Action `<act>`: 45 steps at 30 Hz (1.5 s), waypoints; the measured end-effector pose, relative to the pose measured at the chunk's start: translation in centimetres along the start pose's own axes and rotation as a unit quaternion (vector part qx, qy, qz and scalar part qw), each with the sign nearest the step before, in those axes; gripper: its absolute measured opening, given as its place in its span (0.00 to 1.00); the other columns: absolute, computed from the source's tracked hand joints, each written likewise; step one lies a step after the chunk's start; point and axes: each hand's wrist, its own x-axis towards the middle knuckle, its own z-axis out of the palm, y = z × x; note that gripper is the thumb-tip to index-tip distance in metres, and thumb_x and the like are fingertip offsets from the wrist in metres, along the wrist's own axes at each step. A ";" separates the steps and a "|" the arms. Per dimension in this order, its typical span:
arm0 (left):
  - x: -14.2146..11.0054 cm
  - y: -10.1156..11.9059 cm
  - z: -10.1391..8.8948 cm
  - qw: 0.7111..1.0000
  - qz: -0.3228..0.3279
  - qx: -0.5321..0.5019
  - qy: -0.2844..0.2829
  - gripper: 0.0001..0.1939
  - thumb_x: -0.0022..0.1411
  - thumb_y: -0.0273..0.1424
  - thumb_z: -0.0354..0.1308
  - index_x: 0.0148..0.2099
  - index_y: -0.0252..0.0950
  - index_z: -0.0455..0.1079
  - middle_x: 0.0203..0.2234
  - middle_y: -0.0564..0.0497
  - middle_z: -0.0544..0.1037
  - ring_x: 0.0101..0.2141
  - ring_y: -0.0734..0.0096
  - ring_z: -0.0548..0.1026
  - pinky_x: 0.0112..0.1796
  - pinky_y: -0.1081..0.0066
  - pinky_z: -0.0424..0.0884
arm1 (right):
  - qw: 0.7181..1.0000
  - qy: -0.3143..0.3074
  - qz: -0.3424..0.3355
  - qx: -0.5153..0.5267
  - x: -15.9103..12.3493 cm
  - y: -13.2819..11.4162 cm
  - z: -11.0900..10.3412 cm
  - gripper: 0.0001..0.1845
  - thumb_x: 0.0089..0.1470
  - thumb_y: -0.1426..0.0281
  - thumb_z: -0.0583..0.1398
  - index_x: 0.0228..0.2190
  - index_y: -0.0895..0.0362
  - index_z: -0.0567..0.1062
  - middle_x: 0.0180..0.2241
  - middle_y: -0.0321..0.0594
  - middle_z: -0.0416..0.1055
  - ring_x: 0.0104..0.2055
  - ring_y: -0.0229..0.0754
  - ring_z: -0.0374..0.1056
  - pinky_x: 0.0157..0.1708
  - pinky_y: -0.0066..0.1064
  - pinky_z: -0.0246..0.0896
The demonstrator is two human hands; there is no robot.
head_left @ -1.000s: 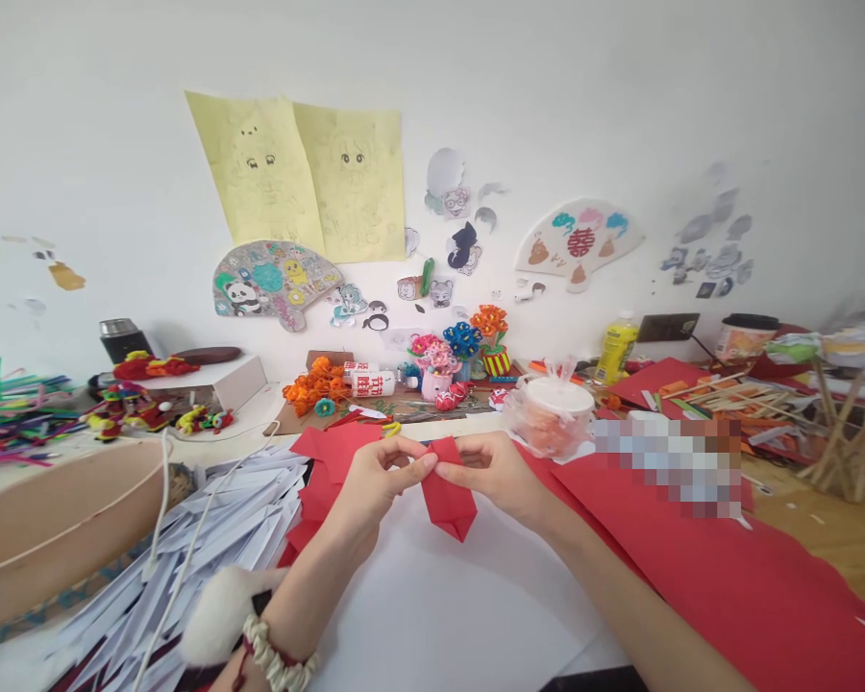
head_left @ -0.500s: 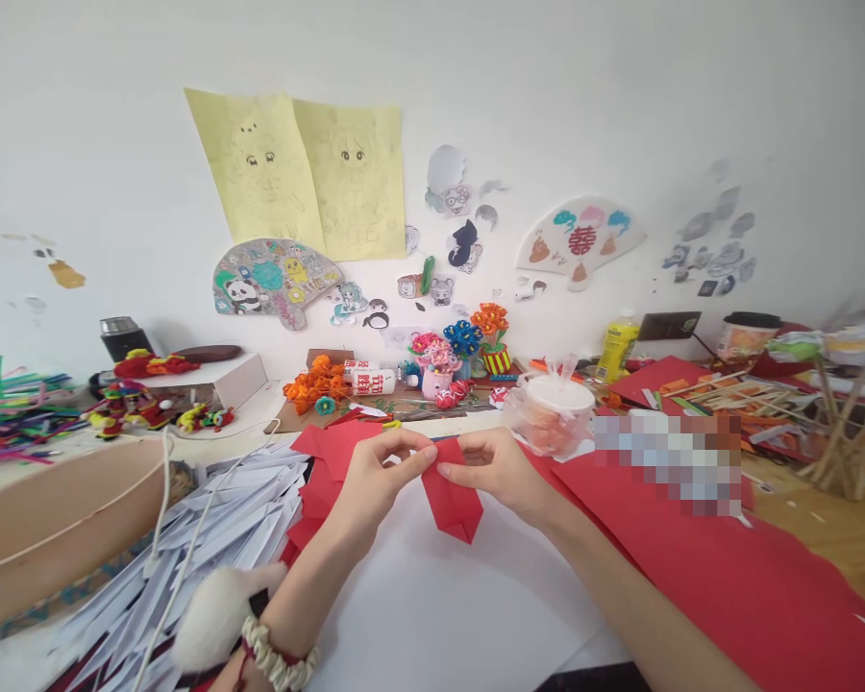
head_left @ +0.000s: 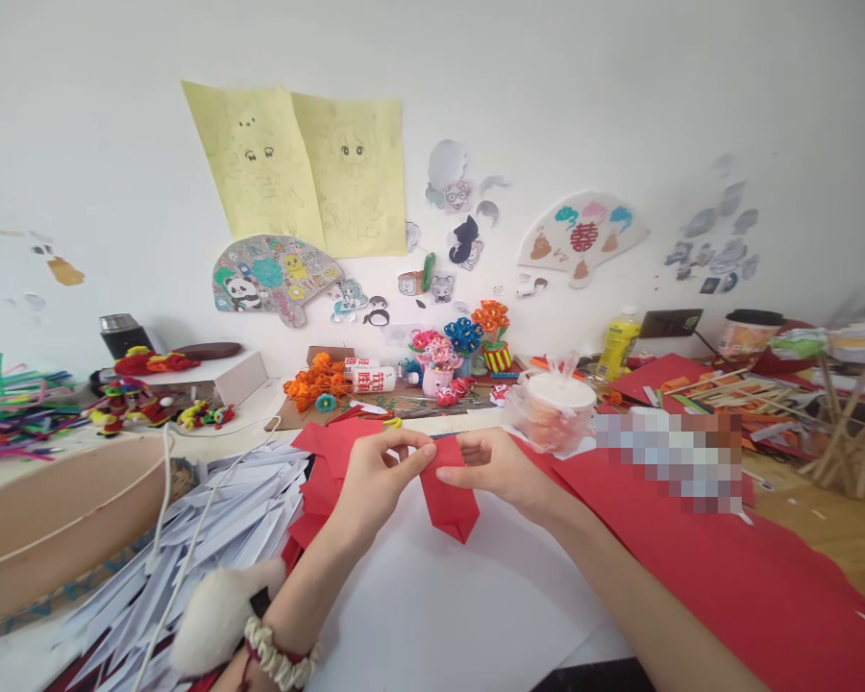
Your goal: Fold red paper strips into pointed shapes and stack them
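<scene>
Compared with a second ago, my right hand (head_left: 501,471) is keeping its thumb a little farther from my left one; the two thumb tips, nearly meeting then, are standing apart now. From the head view, I am holding the folded red paper (head_left: 451,505) in front of me, above the white sheet (head_left: 461,615), its pointed end hanging downward. My left hand (head_left: 382,476) is pinching the upper left edge between thumb and forefinger. My right hand is gripping the right side, its thumb pressing on the front and its other fingers curling by the edge; how far they are reaching behind I cannot tell. Beside my left wrist, a cream scrunchie (head_left: 278,655) is circling my forearm and a fluffy white object (head_left: 212,620) is resting close by. More red paper pieces (head_left: 332,461) are lying just left of my left hand, with folded white paper strips (head_left: 241,524) heaping up beyond them. To my right, a large red sheet (head_left: 728,586) is spreading out, and a lidded white tub (head_left: 558,396) is standing in a clear bag behind my right hand.
</scene>
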 end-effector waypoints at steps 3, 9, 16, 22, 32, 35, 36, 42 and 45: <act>0.0 -0.2 0.0 1.000 0.015 0.006 -0.005 0.15 0.51 0.43 0.62 0.28 0.34 0.76 0.23 0.50 0.74 0.21 0.76 0.60 0.21 0.75 0.55 | 1.000 0.015 -0.008 -0.007 0.1 0.3 0.0 0.16 0.45 0.60 0.67 0.31 0.61 0.78 0.33 0.43 0.76 0.35 0.43 0.70 0.34 0.33 0.63; 0.1 -0.5 0.0 0.998 0.042 0.033 -0.021 0.16 0.56 0.42 0.57 0.29 0.34 0.75 0.27 0.48 0.76 0.24 0.73 0.63 0.24 0.74 0.57 | 1.000 0.023 -0.010 0.005 0.1 0.5 0.0 0.17 0.43 0.60 0.67 0.33 0.61 0.79 0.32 0.42 0.76 0.34 0.42 0.70 0.34 0.33 0.62; -0.1 -0.4 0.1 0.992 0.084 0.098 -0.008 0.14 0.58 0.39 0.54 0.29 0.35 0.74 0.25 0.50 0.76 0.26 0.70 0.66 0.26 0.73 0.59 | 1.000 0.020 -0.012 0.011 0.1 0.2 0.2 0.16 0.42 0.60 0.68 0.30 0.60 0.78 0.30 0.41 0.76 0.32 0.41 0.70 0.33 0.32 0.62; -0.2 -0.6 0.4 0.983 0.120 0.141 -0.006 0.15 0.61 0.38 0.51 0.27 0.36 0.70 0.21 0.52 0.73 0.24 0.71 0.66 0.26 0.73 0.59 | 1.000 0.015 -0.019 0.014 0.1 0.3 0.2 0.17 0.42 0.59 0.68 0.30 0.60 0.79 0.30 0.40 0.76 0.33 0.42 0.70 0.34 0.33 0.63; -0.2 -1.0 0.3 0.975 0.133 0.177 -0.029 0.16 0.62 0.37 0.50 0.23 0.37 0.62 0.18 0.54 0.66 0.22 0.73 0.61 0.25 0.74 0.55 | 0.999 0.021 -0.026 0.032 0.2 0.5 0.1 0.16 0.44 0.60 0.67 0.29 0.61 0.78 0.32 0.42 0.76 0.35 0.43 0.71 0.34 0.33 0.63; -0.2 -1.1 0.3 0.978 0.123 0.164 -0.030 0.16 0.61 0.37 0.50 0.22 0.37 0.60 0.16 0.55 0.64 0.20 0.73 0.59 0.24 0.73 0.53 | 0.999 0.018 -0.020 0.029 0.1 0.4 0.2 0.17 0.43 0.59 0.67 0.29 0.61 0.78 0.32 0.42 0.76 0.36 0.45 0.71 0.35 0.34 0.64; -0.2 -1.1 0.3 0.979 0.123 0.163 -0.028 0.16 0.61 0.36 0.51 0.22 0.37 0.60 0.16 0.55 0.63 0.20 0.73 0.59 0.23 0.73 0.52 | 0.999 0.019 -0.017 0.027 0.1 0.4 0.2 0.17 0.42 0.59 0.68 0.30 0.61 0.78 0.32 0.42 0.77 0.36 0.45 0.71 0.35 0.34 0.64; -0.1 -1.5 0.4 0.978 0.127 0.164 -0.017 0.17 0.60 0.35 0.50 0.20 0.37 0.58 0.15 0.55 0.61 0.19 0.73 0.57 0.23 0.73 0.50 | 1.000 0.014 -0.008 0.013 0.1 0.2 0.5 0.19 0.42 0.58 0.67 0.32 0.60 0.79 0.32 0.42 0.77 0.36 0.46 0.72 0.35 0.35 0.65; 0.0 -1.5 0.4 0.982 0.112 0.147 -0.028 0.18 0.61 0.37 0.49 0.20 0.37 0.57 0.15 0.56 0.59 0.20 0.73 0.56 0.23 0.73 0.50 | 1.000 0.016 -0.008 0.013 0.1 0.3 0.3 0.19 0.42 0.59 0.67 0.32 0.60 0.78 0.32 0.43 0.77 0.36 0.45 0.72 0.35 0.34 0.64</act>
